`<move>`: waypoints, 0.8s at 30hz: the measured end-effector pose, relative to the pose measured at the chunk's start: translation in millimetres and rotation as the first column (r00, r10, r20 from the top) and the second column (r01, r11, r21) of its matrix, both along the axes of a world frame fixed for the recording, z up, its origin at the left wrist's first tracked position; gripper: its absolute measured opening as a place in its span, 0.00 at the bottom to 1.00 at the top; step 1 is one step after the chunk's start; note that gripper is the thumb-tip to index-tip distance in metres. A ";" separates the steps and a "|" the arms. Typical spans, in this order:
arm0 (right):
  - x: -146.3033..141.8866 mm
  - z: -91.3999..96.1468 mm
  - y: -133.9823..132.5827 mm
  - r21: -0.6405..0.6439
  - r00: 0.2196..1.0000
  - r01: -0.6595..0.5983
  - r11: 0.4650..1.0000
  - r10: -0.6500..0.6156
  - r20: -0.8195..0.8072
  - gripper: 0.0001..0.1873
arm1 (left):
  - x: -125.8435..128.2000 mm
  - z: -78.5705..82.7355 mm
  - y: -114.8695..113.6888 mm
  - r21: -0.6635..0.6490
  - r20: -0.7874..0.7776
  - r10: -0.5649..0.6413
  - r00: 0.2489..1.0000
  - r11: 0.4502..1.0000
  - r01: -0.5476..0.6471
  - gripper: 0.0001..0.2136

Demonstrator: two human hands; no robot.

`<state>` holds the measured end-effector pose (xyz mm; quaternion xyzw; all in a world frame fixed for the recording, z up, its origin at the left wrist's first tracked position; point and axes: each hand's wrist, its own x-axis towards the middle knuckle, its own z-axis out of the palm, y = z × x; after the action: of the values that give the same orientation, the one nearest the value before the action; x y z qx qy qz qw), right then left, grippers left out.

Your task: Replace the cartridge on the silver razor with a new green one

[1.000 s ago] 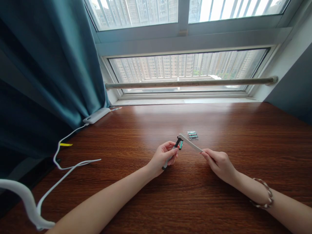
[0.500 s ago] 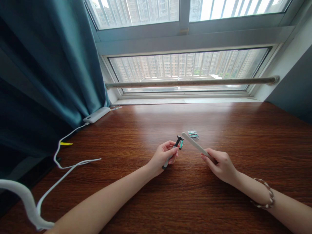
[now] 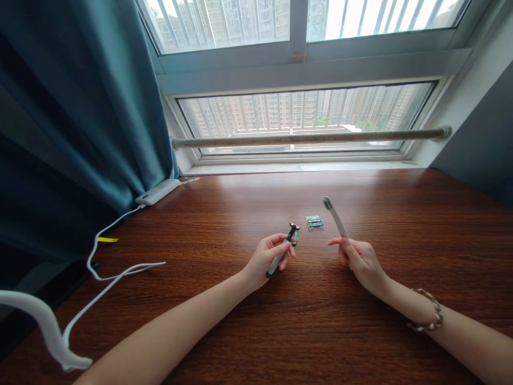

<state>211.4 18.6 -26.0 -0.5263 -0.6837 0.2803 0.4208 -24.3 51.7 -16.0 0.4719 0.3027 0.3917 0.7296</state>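
My left hand is closed around the grey handle of a razor, whose dark head points up and away from me. A small teal-and-black blade cartridge shows beside the razor head, close to my fingers; whether they hold it I cannot tell. My right hand grips a pale toothbrush low on its handle, with the bristled head raised and facing me. Beyond and between the hands, a clear case of blade cartridges lies on the brown wooden table.
At the left, a white power strip or adapter lies by the blue curtain, trailing a white cable. A thick white curved tube stands at the lower left. A rail crosses the window behind the table.
My right hand has turned the toothbrush upright, swinging its head up and right, away from the razor, so the bristles now show. My left hand has hardly moved.
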 end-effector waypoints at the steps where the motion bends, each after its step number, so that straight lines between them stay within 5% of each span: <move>1: -0.5 0.1 0.0 0.005 1.000 0.021 1.000 -0.021 -0.010 0.22 | 0.5 -0.1 -0.6 0.014 -0.009 0.000 1.000 1.000 0.000 0.11; 7: -5.1 2.9 -0.5 0.083 0.985 0.141 0.987 -0.148 0.084 0.16 | 3.7 0.7 -4.8 0.099 -0.094 0.059 0.994 0.994 -0.050 0.16; 11: -6.7 0.8 1.6 0.099 0.983 0.126 0.987 -0.137 0.122 0.14 | 2.6 0.2 -4.0 0.272 -0.316 0.148 0.937 0.961 -0.060 0.17; 18: -6.2 0.0 4.0 0.081 0.979 0.092 0.992 -0.105 0.176 0.14 | -6.0 2.2 11.8 0.599 -0.696 0.421 0.582 0.788 0.146 0.16; 21: -5.7 2.2 4.3 0.059 0.954 0.130 0.990 -0.141 0.266 0.13 | -5.6 6.7 20.4 0.662 -0.742 0.547 0.388 0.689 0.294 0.16; 24: -5.5 4.4 4.4 0.024 0.944 0.129 0.991 -0.130 0.304 0.12 | -2.0 10.1 26.6 0.663 -0.749 0.588 0.306 0.661 0.353 0.16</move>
<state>205.9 23.0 -21.6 -0.6061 -0.7049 0.1663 0.3287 -26.3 78.2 -6.0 0.8276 0.5189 0.1825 0.1113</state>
